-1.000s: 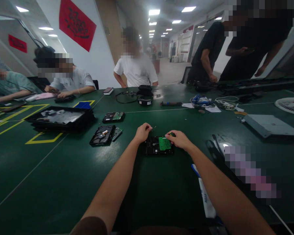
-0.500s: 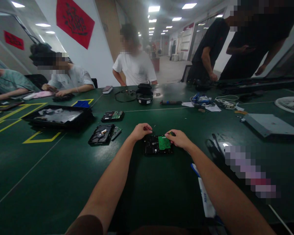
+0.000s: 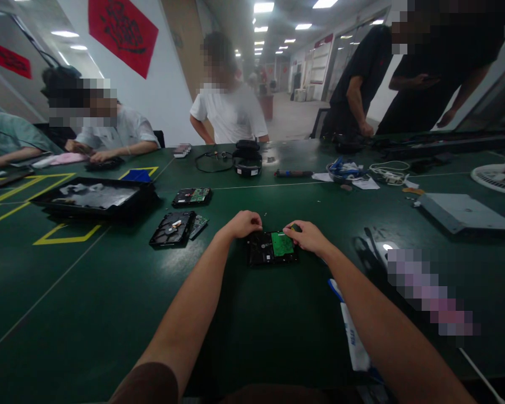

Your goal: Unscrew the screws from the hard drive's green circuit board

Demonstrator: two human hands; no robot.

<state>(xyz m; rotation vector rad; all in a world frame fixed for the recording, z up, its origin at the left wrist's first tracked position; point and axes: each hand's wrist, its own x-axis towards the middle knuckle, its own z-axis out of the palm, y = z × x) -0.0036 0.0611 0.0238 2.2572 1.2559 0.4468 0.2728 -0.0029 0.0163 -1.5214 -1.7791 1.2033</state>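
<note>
A black hard drive (image 3: 260, 251) with a green circuit board (image 3: 282, 244) facing up lies flat on the green table in front of me. At its far left corner, my left hand (image 3: 246, 224) has its fingers curled together against the edge. My right hand (image 3: 307, 237) is closed around a small screwdriver (image 3: 295, 228) with a dark and yellow handle, over the far right part of the board. The hand covers most of the screwdriver, and its tip is hard to make out.
Left of me lie an opened drive casing (image 3: 171, 229), a loose circuit board (image 3: 198, 226), another hard drive (image 3: 191, 196) and a black tray (image 3: 93, 196). On the right are a blue-and-white packet (image 3: 353, 336) and a grey metal box (image 3: 467, 213). Other people are around the table.
Both hands stay at almost the same spots on the hard drive. My view has shifted slightly, so the surroundings sit a little further left and higher.
</note>
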